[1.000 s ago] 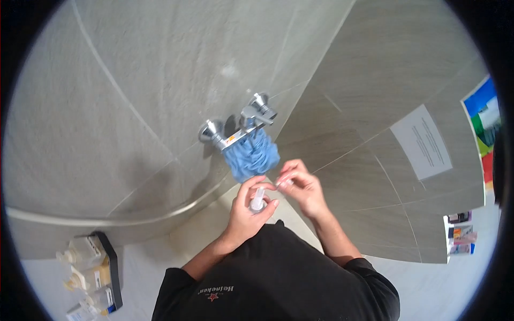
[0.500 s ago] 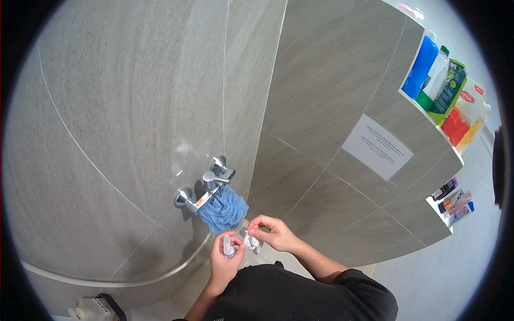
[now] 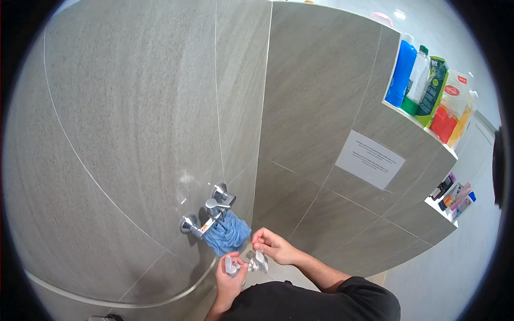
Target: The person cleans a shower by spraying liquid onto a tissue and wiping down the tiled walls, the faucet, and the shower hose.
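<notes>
Under my right hand, its fingertips pinching: clear bag | within my left hand, fingers curled: translucent container

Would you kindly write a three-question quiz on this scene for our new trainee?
1. Multiple choice: what colour is the crumpled bundle hanging at the chrome tap?
a) red
b) blue
c) yellow

2. True or false: the printed sheet is on the grey wall, to the right of the tap in the picture.

3. Short answer: which holds the small clear container, the left hand or the right hand?

Key: 1. b; 2. true; 3. the left hand.
</notes>
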Motion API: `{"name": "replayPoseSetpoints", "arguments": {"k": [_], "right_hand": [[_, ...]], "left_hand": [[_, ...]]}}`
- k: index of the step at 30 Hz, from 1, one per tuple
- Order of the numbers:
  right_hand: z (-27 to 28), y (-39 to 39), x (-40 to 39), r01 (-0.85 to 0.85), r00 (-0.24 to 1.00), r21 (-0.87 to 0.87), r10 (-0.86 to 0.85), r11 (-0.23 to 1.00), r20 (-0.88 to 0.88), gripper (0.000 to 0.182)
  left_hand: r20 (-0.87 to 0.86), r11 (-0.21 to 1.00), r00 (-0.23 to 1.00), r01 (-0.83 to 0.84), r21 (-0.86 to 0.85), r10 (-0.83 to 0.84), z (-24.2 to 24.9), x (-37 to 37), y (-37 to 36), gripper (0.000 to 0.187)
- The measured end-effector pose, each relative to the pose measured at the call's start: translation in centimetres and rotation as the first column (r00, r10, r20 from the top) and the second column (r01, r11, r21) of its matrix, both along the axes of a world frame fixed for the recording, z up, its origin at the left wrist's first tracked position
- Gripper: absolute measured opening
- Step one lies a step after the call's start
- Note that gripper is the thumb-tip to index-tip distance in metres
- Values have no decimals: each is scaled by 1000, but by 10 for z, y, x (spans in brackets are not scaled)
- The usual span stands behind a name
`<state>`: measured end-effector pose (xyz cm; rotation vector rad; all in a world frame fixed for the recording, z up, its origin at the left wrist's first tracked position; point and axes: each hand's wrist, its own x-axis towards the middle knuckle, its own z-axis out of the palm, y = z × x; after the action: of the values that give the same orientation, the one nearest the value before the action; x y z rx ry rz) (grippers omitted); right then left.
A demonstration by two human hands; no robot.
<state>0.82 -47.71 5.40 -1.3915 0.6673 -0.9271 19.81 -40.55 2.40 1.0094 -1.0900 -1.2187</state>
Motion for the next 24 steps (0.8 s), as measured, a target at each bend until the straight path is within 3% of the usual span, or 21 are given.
{"name": "replayPoseSetpoints", "arguments": {"k": [2, 5, 10, 13, 15, 20, 22, 24], "right_hand": [[4, -3, -3, 25, 995, 31, -28, 999, 91, 12], [8, -3, -7, 35, 964, 304, -113, 952, 241, 13], [16, -4, -16, 143, 955, 372, -227, 917, 192, 18], [19, -3, -15, 223, 933, 318, -296, 922, 205, 19], [22, 3, -7, 326, 908, 314, -388, 892, 160, 20], [-9, 11, 17, 344, 914, 219, -379, 913, 146, 19], [-17, 11, 29, 449, 893, -102, -451, 888, 5, 19], [-11, 16, 34, 463, 881, -166, -473, 871, -21, 18]], "left_hand": [[40, 996, 997, -61, -68, 64, -18, 3, -5, 40], [-64, 996, 995, -84, -28, 82, -4, 5, -6, 40], [-188, 990, 972, -135, 36, 140, 6, 11, -7, 41], [-97, 983, 978, -184, 30, 186, -1, 14, -11, 43], [11, 991, 995, -94, -90, 95, -2, 12, -11, 49], [-2, 993, 996, 88, -80, -88, 4, -8, -5, 59], [101, 980, 988, 131, -149, -117, 1, -14, -4, 59], [181, 985, 980, 109, -132, -84, -3, -16, -2, 56]]}}
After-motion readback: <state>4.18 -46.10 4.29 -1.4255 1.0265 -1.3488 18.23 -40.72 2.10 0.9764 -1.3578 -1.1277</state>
